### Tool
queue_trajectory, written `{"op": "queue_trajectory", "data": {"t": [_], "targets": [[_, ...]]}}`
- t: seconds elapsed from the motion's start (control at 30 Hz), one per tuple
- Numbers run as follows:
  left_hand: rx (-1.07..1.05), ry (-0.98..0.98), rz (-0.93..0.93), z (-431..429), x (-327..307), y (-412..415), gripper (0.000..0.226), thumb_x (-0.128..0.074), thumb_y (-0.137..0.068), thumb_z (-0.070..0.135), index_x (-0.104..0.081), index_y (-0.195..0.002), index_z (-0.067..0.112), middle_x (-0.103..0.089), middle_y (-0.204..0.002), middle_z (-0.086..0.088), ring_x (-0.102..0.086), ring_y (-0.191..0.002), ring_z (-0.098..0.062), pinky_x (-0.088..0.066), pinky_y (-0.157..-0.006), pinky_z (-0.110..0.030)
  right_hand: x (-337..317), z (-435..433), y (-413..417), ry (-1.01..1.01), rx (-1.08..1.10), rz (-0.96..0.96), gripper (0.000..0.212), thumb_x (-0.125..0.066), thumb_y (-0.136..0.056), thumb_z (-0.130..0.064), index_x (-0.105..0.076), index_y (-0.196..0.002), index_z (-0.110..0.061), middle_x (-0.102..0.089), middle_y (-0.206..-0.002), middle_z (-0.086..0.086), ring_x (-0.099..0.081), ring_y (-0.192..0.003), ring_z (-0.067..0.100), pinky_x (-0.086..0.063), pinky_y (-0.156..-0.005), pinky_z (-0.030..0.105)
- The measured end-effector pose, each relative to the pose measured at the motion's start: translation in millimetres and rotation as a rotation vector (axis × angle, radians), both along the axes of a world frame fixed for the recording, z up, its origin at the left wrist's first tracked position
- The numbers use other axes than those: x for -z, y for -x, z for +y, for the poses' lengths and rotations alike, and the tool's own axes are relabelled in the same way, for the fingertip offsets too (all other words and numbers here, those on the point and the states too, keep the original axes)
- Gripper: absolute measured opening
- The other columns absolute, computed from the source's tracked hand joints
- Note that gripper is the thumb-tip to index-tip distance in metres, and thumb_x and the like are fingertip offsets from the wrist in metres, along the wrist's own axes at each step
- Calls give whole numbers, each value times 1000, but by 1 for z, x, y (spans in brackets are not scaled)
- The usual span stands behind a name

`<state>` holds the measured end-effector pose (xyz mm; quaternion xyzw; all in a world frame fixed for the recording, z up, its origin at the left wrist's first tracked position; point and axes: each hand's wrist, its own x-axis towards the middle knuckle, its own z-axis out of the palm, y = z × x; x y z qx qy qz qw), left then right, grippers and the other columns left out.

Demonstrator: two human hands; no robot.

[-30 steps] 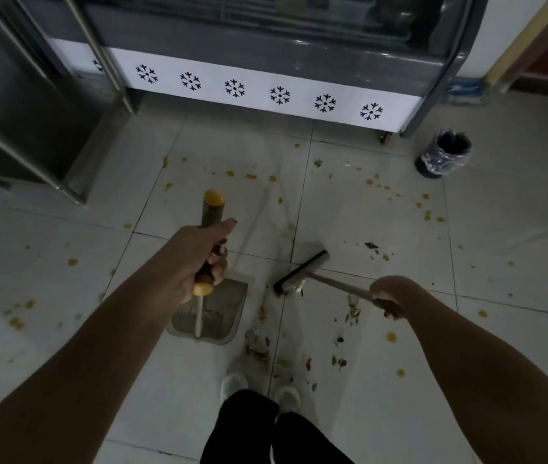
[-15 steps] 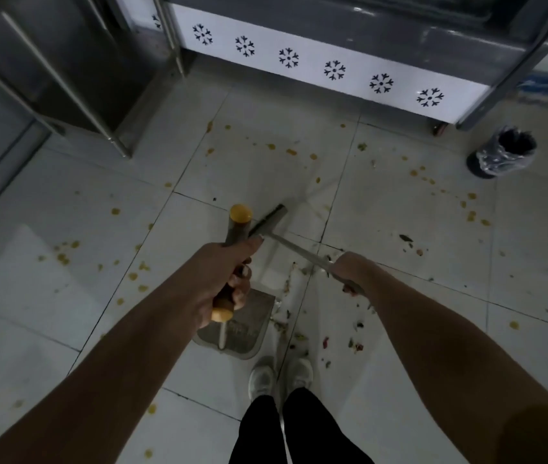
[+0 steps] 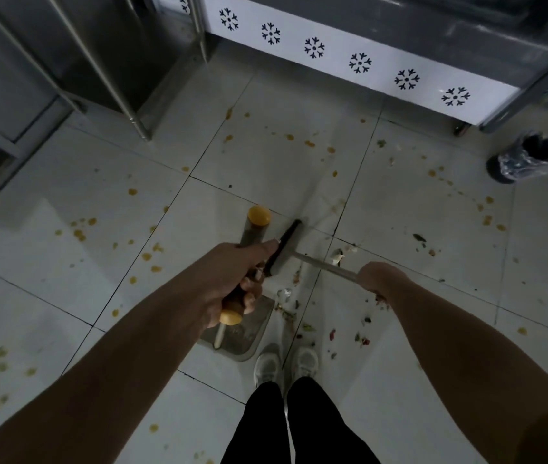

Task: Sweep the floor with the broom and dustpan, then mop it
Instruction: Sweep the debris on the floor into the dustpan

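My left hand (image 3: 232, 279) grips the upright dustpan handle (image 3: 255, 229), grey with yellow caps at both ends. Below it the grey dustpan (image 3: 242, 333) rests on the white tiled floor (image 3: 265, 162) just left of my shoes. My right hand (image 3: 378, 277) holds the thin metal broom handle (image 3: 324, 265). The dark broom head (image 3: 284, 246) lies on the floor just beyond my left hand, partly hidden by it. Food scraps (image 3: 332, 333) are scattered in front of my right shoe, and orange spots (image 3: 309, 144) dot the tiles.
A display freezer with a white snowflake panel (image 3: 359, 63) runs along the far side. A steel rack with metal legs (image 3: 138, 125) stands at the far left. A small bin lined with a plastic bag (image 3: 525, 159) sits at the right. My shoes (image 3: 286, 363) stand together near the dustpan.
The broom head swept leftward from the middle tile toward the dustpan and now sits beside my left hand. My view has turned slightly right to left, shifting the freezer and bin rightward.
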<state>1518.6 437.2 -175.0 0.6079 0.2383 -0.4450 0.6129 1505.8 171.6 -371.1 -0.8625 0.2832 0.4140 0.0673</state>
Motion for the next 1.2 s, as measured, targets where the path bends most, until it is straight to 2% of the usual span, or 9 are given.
{"op": "queue_trajectory", "data": {"t": [0.2,0.33,0.4,0.57,0.73,0.87,1.0,1.1,1.2], "targets": [[20,37,5,4,-5,11,34,-65,-85,33,-43,-68,13,-41,-44,5,-32,-30,-4,-33,-33,-13,-31,-26,1,12,63,67,9,-50,-88,-8,-52,-88,2,-57,-60,13,-55,-46,22,-45,-45,29],[59,21,-21,5,-3,21,36,-62,-87,33,-44,-64,13,-38,-42,5,-31,-30,-5,-32,-33,-14,-37,-12,1,-10,57,57,25,-48,-89,-10,-53,-110,3,-58,-67,15,-57,-44,21,-46,-41,24],[41,26,-23,4,-2,24,35,-61,-88,32,-44,-65,12,-39,-41,5,-31,-30,-4,-32,-33,-14,-35,-1,4,-42,47,54,28,-46,-92,-10,-49,-119,-4,-56,-71,13,-57,-45,19,-49,-44,25],[33,21,-23,-2,-3,33,33,-62,-87,33,-44,-69,12,-39,-39,6,-31,-30,-4,-32,-32,-15,-19,14,28,-47,-7,-29,16,-46,-90,-19,-55,-90,-6,-54,-64,6,-55,-52,18,-44,-49,25],[-27,73,30,-16,-9,44,31,-65,-84,31,-44,-67,15,-37,-42,6,-30,-30,-4,-31,-31,-13,-16,-2,39,-40,-91,10,20,-43,-92,-22,-56,-99,-9,-49,-69,6,-58,-78,24,-48,-70,31],[-128,86,43,-35,-15,58,32,-71,-70,32,-43,-72,15,-38,-44,6,-30,-29,-4,-31,-30,-12,-27,-40,37,-21,-170,-12,25,-37,-96,-19,-57,-107,-10,-55,-78,9,-59,-80,24,-46,-76,33],[-145,62,-12,-66,-20,85,36,-72,-61,33,-45,-76,14,-37,-44,5,-30,-29,-4,-31,-31,-11,-39,-78,40,2,-294,-61,22,-42,-93,-21,-60,-100,-10,-54,-77,6,-61,-79,24,-46,-72,28],[-171,42,-33,-88,-23,111,36,-72,-59,33,-46,-75,13,-38,-43,4,-30,-29,-5,-31,-30,-11,-48,-103,50,11,-356,-74,17,-46,-92,-22,-57,-87,-11,-55,-71,3,-56,-61,18,-44,-63,26],[-196,27,-45,-100,-28,142,37,-73,-55,34,-46,-70,13,-37,-44,3,-31,-29,-5,-31,-30,-12,-55,-121,61,37,-426,-105,18,-48,-91,-23,-56,-81,-12,-55,-68,2,-52,-55,15,-39,-54,25]]}}
